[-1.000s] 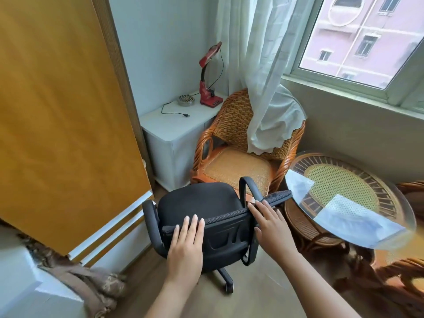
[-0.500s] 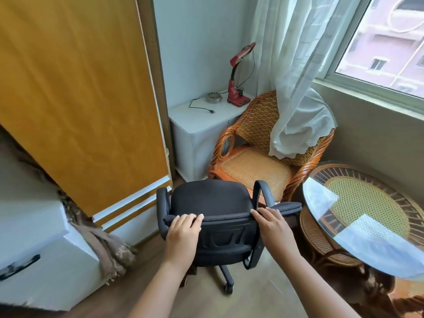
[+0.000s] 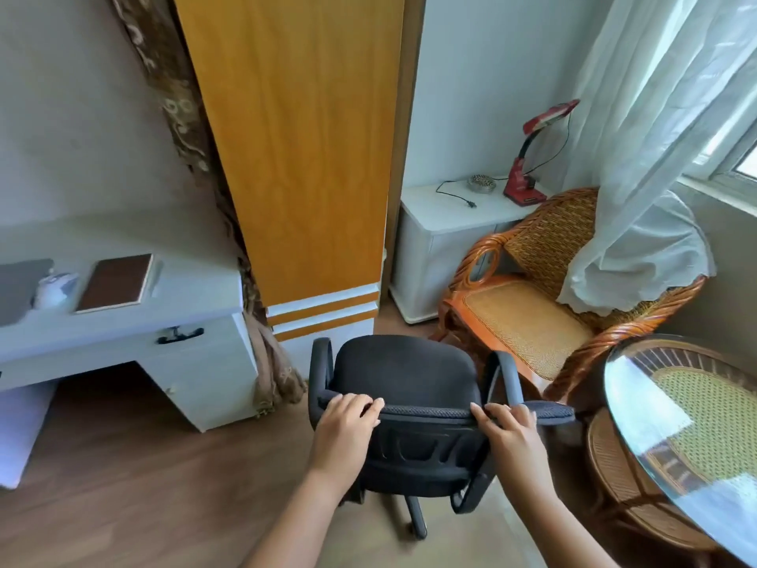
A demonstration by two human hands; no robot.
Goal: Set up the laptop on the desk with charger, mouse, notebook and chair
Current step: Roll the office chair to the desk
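A black office chair (image 3: 403,375) on castors stands on the wood floor in front of me, its back towards me. My left hand (image 3: 343,420) grips the top edge of the backrest on the left and my right hand (image 3: 510,434) grips it on the right. At the left stands the white desk (image 3: 196,321). On it lie a brown notebook (image 3: 116,282), a white mouse (image 3: 53,289) and part of a grey laptop (image 3: 16,289) cut off by the frame edge. No charger is visible.
An orange wardrobe (image 3: 303,157) rises behind the office chair. A wicker armchair (image 3: 528,313) with a white curtain (image 3: 639,178) draped on it sits to the right, beside a glass-topped wicker table (image 3: 688,436). A white cabinet (image 3: 446,235) holds a red lamp (image 3: 528,157). A brown curtain (image 3: 262,350) hangs by the desk.
The view has swung left, bringing the desk with notebook and mouse into sight. My fingers have curled over the top of the backrest, and the chair has turned slightly with them.
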